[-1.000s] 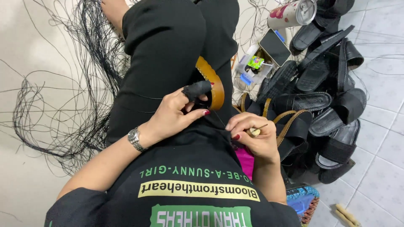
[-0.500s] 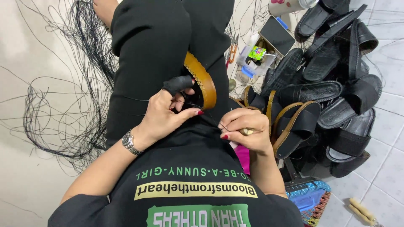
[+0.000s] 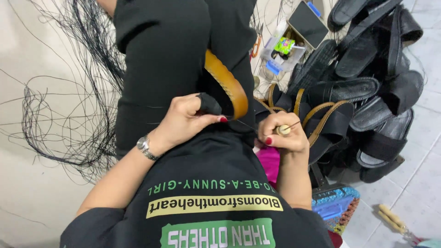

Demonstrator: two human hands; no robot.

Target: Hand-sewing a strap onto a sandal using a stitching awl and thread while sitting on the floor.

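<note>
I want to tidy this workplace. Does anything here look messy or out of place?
Yes. Loose black thread lies tangled across the floor beside the left hand, and black sandals are heaped unevenly past the right hand. Nothing looks spilled.

left hand point(image 3: 183, 121) gripping sandal sole point(image 3: 227, 82), right hand point(image 3: 280, 133) holding awl point(image 3: 284, 130)

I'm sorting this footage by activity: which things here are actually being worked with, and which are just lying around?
In use:
left hand on the tan-edged sandal
right hand gripping a wooden-handled awl

Lying about:
pile of black sandals
loose black thread
phone
small clear box
wooden tool on the floor
</note>
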